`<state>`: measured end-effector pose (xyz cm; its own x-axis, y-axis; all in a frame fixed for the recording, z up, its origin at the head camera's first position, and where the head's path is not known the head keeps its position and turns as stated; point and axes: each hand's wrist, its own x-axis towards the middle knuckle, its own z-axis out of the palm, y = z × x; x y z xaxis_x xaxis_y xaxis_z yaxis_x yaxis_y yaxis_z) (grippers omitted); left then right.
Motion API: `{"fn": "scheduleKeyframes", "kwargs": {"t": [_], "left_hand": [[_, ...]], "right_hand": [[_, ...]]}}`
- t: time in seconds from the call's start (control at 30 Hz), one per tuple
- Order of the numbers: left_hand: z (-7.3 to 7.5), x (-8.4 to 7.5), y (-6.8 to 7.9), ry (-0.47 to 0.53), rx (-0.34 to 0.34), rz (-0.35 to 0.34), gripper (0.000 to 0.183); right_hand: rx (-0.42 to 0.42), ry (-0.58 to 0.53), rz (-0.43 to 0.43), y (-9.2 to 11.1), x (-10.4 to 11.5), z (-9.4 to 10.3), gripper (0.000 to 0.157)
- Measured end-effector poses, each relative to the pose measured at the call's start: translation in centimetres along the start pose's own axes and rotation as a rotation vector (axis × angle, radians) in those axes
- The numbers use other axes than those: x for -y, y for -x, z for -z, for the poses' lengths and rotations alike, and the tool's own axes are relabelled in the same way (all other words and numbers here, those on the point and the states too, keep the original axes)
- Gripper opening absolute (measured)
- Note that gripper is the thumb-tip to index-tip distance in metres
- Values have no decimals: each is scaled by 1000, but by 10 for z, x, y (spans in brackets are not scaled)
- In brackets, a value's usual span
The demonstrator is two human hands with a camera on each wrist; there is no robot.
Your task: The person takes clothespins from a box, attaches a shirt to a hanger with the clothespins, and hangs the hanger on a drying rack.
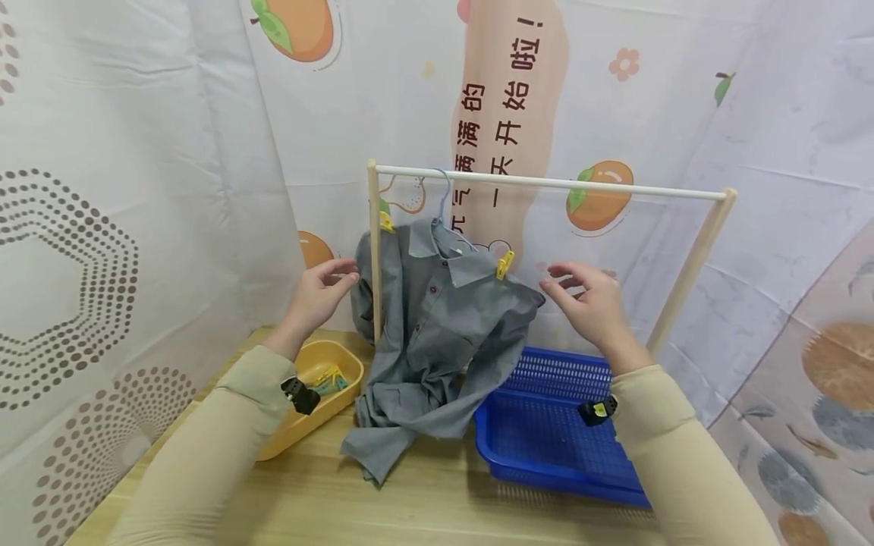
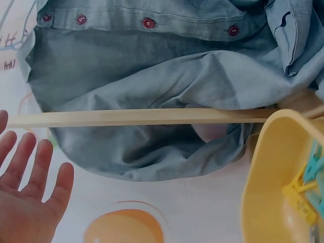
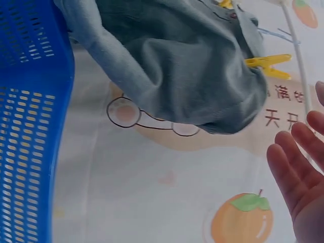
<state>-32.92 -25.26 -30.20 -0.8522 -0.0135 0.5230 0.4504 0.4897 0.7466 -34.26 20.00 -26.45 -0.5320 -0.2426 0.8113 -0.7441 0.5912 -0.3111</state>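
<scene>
A grey-blue button shirt [image 1: 437, 303] hangs from a light blue hanger [image 1: 445, 199] on the white rod [image 1: 546, 181] of a wooden rack. One yellow clothespin [image 1: 504, 265] grips the shirt at the right shoulder, and a second clothespin [image 1: 387, 221] sits at the left shoulder. The shirt's lower part bunches on the table. My left hand [image 1: 321, 292] is raised beside the left post with relaxed fingers, holding nothing. Just off the right shoulder of the shirt, my right hand [image 1: 589, 303] is also raised, fingers loosely bent and free of any object.
At the left a yellow basin [image 1: 310, 413] holds yellow and teal clothespins [image 1: 331, 383]. A blue perforated basket [image 1: 553, 432] stands on the right, partly behind my right forearm. The rack's left post [image 1: 375, 258] crosses the shirt sleeve; its right post [image 1: 691, 273] leans behind my right hand.
</scene>
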Motion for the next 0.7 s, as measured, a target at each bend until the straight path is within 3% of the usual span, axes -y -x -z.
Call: {"fn": "scheduleKeyframes", "kwargs": {"t": [0.37,0.53,0.7], "left_hand": [[10,-14,9,-75,3,-139,44],[11,-16,14,-180,12,-215,50],[12,-17,20,-299,60,-243,61]], "right_hand": [[92,53,64,8,10,22,48],[177,123,109,19,5,29,67],[283,163,106,28,0,34,80]]}}
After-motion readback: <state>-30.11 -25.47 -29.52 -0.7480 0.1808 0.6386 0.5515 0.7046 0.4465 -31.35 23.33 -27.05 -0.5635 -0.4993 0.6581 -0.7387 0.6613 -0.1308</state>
